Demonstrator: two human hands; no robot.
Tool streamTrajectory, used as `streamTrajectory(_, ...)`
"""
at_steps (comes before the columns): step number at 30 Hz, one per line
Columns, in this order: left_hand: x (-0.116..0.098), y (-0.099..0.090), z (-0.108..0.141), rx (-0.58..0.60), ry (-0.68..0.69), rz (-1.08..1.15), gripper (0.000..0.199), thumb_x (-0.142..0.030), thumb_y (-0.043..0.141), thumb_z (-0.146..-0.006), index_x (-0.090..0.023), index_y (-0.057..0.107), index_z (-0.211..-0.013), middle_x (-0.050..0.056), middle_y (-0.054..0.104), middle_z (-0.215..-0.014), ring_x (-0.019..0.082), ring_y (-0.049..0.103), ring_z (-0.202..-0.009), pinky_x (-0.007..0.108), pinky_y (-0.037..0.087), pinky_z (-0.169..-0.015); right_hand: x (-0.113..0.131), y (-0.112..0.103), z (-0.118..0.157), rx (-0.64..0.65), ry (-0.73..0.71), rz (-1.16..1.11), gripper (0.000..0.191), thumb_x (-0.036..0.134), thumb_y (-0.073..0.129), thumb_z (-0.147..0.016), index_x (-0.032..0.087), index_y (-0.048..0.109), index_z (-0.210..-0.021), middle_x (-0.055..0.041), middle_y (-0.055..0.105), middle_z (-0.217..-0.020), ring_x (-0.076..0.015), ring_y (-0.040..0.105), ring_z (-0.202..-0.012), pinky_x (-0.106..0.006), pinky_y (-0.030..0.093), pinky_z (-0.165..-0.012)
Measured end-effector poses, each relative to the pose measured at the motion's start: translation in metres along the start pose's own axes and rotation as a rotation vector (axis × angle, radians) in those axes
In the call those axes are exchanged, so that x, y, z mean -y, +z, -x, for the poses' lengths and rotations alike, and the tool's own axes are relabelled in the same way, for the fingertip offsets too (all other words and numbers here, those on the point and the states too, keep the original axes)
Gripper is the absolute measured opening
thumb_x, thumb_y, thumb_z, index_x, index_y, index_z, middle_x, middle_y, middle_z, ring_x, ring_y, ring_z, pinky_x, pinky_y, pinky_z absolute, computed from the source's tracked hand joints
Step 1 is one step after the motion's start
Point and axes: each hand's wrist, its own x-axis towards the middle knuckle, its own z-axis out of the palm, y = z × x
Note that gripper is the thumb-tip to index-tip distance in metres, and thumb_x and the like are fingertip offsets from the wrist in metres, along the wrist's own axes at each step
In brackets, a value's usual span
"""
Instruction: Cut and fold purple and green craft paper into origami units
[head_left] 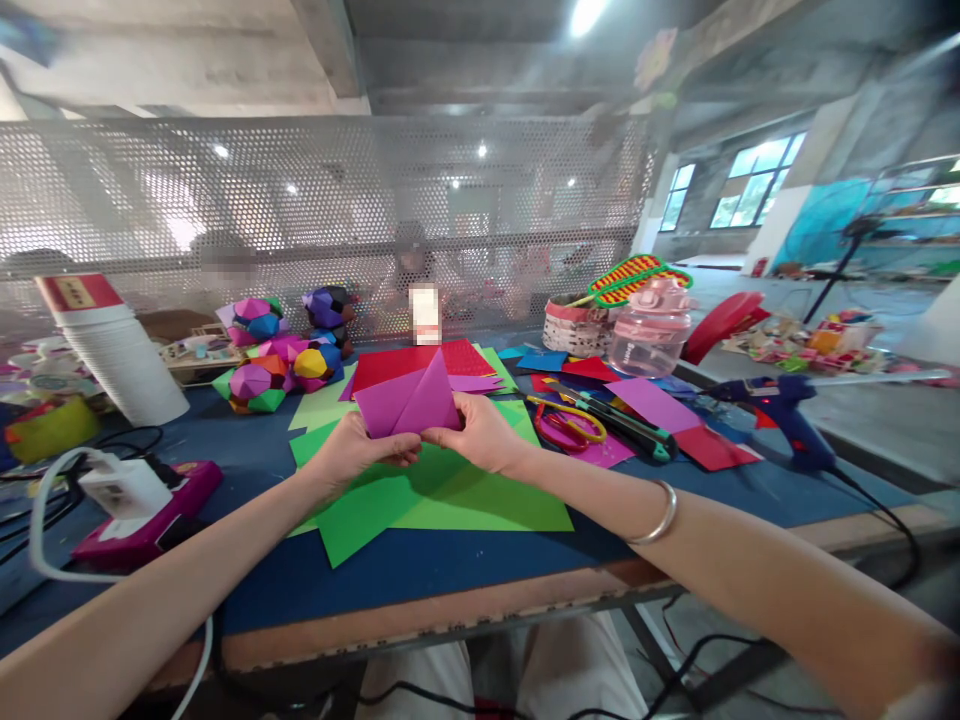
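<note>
The desk (465,562) spanned the lower frame, green sheets (442,495) at lower centre. Your left hand (366,442) and right hand (484,432) both pinched the folded purple paper (409,402), mid-frame, near its lower corners. Creasing, likely: it called for aligned edges, even thumb pressure. Its peak pointed up-frame; the long axis ran roughly sideways, rising rightward.

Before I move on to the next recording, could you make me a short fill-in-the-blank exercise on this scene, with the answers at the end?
1. The left hand and right hand hold a folded paper whose color is ____.
2. The loose sheets directly beneath the hands are ____.
3. The bracelet is worn on the person's ____ side.
4. The stack of cups stands to the person's ____.

Missing words: purple; green; right; left.
</note>
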Motion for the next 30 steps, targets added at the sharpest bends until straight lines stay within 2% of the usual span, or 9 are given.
streamTrajectory(6, 0.0013, 0.0007, -0.0009, -0.027, 0.026, -0.044, 0.033, -0.035, 0.087, -0.059, -0.012, 0.070, -0.076, 0.005, 0.071, -0.056, 0.018, 0.066, -0.048, 0.026, 0.056, -0.048, 0.0026, -0.0002, 0.0009, -0.013, -0.005, 0.084, 0.026, 0.037, 0.078, -0.071, 0.017, 0.066, -0.082, -0.0019, 0.067, -0.073, -0.0165, 0.057, -0.066, -0.028, 0.046, -0.061)
streamTrajectory(11, -0.0023, 0.0029, -0.0015, -0.059, 0.049, -0.082, 0.029, -0.035, 0.084, -0.061, -0.012, 0.070, -0.070, 0.005, 0.070, -0.055, 0.016, 0.065, -0.048, 0.025, 0.055, -0.048, -0.0006, -0.0004, -0.0018, -0.029, 0.004, 0.053, 0.030, 0.040, 0.080, -0.070, 0.018, 0.064, -0.082, -0.0003, 0.064, -0.070, -0.0153, 0.054, -0.064, -0.028, 0.045, -0.060)
streamTrajectory(18, -0.0043, 0.0004, -0.0032, -0.095, 0.044, -0.119, 0.027, -0.035, 0.082, -0.062, -0.012, 0.069, -0.068, 0.004, 0.068, -0.054, 0.015, 0.064, -0.048, 0.024, 0.054, -0.048, -0.0045, -0.0031, -0.0072, 0.008, 0.010, -0.085, 0.042, 0.047, 0.082, -0.067, 0.018, 0.061, -0.088, -0.0011, 0.065, -0.079, -0.0150, 0.058, -0.068, -0.029, 0.048, -0.065)
streamTrajectory(24, -0.0054, -0.0014, -0.0033, -0.084, 0.024, -0.138, 0.029, -0.037, 0.082, -0.062, -0.012, 0.070, -0.069, 0.005, 0.069, -0.055, 0.016, 0.065, -0.049, 0.025, 0.055, -0.050, -0.0006, -0.0076, -0.0062, -0.035, 0.060, 0.023, 0.046, 0.050, 0.083, -0.064, 0.019, 0.058, -0.086, 0.0040, 0.058, -0.066, -0.0120, 0.049, -0.058, -0.026, 0.039, -0.056)
streamTrajectory(30, -0.0008, -0.0065, -0.0062, -0.068, -0.019, -0.151, 0.032, -0.042, 0.082, -0.064, -0.012, 0.071, -0.067, 0.007, 0.071, -0.058, 0.017, 0.066, -0.051, 0.026, 0.055, -0.050, -0.0031, -0.0095, -0.0072, -0.063, 0.061, 0.070, 0.045, 0.050, 0.080, -0.066, 0.021, 0.051, -0.084, 0.0064, 0.053, -0.064, -0.0114, 0.045, -0.057, -0.027, 0.038, -0.057)
